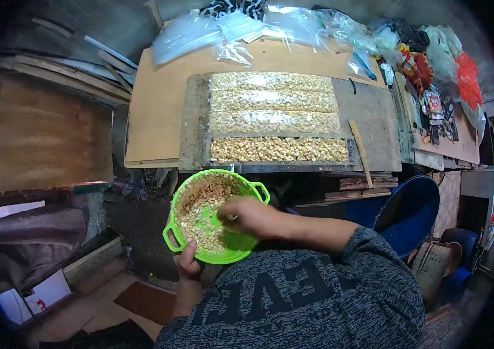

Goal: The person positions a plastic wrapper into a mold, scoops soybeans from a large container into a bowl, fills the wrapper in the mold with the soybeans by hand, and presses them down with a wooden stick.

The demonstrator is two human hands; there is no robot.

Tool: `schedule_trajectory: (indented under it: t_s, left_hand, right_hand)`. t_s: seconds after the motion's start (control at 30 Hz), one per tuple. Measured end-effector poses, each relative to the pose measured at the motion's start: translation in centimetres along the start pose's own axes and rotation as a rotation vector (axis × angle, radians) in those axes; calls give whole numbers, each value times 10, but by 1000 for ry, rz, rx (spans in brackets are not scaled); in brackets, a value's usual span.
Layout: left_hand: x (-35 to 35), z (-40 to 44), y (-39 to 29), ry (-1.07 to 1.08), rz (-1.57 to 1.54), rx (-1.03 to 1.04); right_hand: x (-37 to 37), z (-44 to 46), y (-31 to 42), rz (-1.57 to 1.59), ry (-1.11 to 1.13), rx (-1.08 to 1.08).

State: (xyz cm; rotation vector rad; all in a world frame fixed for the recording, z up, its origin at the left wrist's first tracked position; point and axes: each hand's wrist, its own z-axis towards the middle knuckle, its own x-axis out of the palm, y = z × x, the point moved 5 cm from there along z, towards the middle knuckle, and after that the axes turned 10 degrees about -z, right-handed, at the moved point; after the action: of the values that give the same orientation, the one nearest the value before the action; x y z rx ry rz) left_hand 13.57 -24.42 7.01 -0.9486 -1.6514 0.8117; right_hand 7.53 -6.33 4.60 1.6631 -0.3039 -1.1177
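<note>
A bright green plastic basin with two loop handles is tilted in front of my body. Pale and brownish puffed grain lines its inside, with bare green showing near the middle. My left hand grips the basin at its lower left, thumb over the rim by the handle and the other fingers hidden beneath. Inside the basin is my right hand, its fingers curled in toward the palm; what they hold is hidden. Beyond the basin, a strip of loose puffed grain fills the near row of a flat board.
Several pressed grain strips under shiny film lie behind the near row. A wooden stick rests across the board's right side. Clear plastic bags line the table's back. At right stands a blue barrel.
</note>
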Motion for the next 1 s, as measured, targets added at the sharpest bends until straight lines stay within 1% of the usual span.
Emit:
schedule_trajectory:
  t_s: [0.03, 0.07, 0.1, 0.13, 0.17, 0.2, 0.23, 0.27, 0.33, 0.37, 0.43, 0.47, 0.53, 0.57, 0.6, 0.67, 0.7, 0.77, 0.8, 0.87, 0.9, 0.97, 1.0]
  left_hand:
    - [-4, -3, 3, -56, -38, -8]
    - [-3, -3, 3, -64, -46, -8]
    - [0, -2, 1, -47, -54, 0]
    - [2, -2, 0, -29, -60, 8]
    - [-1, -2, 1, -36, -65, 9]
    - [-5, -3, 2, -49, -60, 9]
    - [-7, -3, 3, -61, -55, 9]
    - [-7, -3, 4, -65, -60, 8]
    - [-8, -2, 3, -87, -67, 33]
    - [-9, -2, 1, -89, -70, 33]
    - [-7, -2, -3, -49, -86, -12]
    - [-8, -1, -2, -49, -88, -13]
    - [-11, 0, -2, -79, -77, 59]
    - [-11, 0, -2, -80, -80, 57]
    - [-10, 0, -4, -100, -73, 57]
    - [-13, 1, -6, -117, -70, 58]
    - [-18, 1, -6, -129, -80, 58]
    - [-38, -2, -1, -162, -109, 62]
    - [-41, -2, -3, -163, -109, 61]
    - [-46, 0, -7, -156, -83, 91]
    - [-49, 2, -7, -122, -138, 99]
    - [-68, 5, -3, -144, -133, 114]
    - [-73, 6, -5, -170, -128, 134]
  right_hand:
    - [-30, -7, 5, 71, -90, 82]
    - [-52, -16, 0, -19, -254, 66]
    - [-73, -24, -8, 8, -304, 231]
    - [-87, -34, -21, 141, -374, 405]
    - [-104, -40, -31, -8, -508, 375]
    - [-122, -46, -35, -84, -568, 447]
    - [-131, -51, -52, -119, -632, 418]
    - [-135, -52, -72, -136, -660, 456]
    - [-145, -54, -85, -256, -622, 492]
    - [-147, -56, -88, -258, -620, 492]
    - [-153, -60, -86, -265, -700, 470]
    - [-155, -62, -83, -266, -699, 471]
    - [-162, -69, -69, -275, -788, 446]
    - [-162, -71, -71, -292, -773, 502]
    - [-161, -75, -75, -295, -771, 505]
    - [-155, -78, -85, -479, -649, 485]
    - [-157, -78, -82, -484, -646, 480]
    - [-157, -84, -74, -300, -714, 523]
    - [-156, -84, -68, -300, -712, 523]
    - [-155, -82, -59, -234, -785, 499]
    - [-153, -81, -60, -235, -785, 499]
    - [-137, -73, -71, -339, -494, 592]
    - [-136, -74, -74, -342, -496, 592]
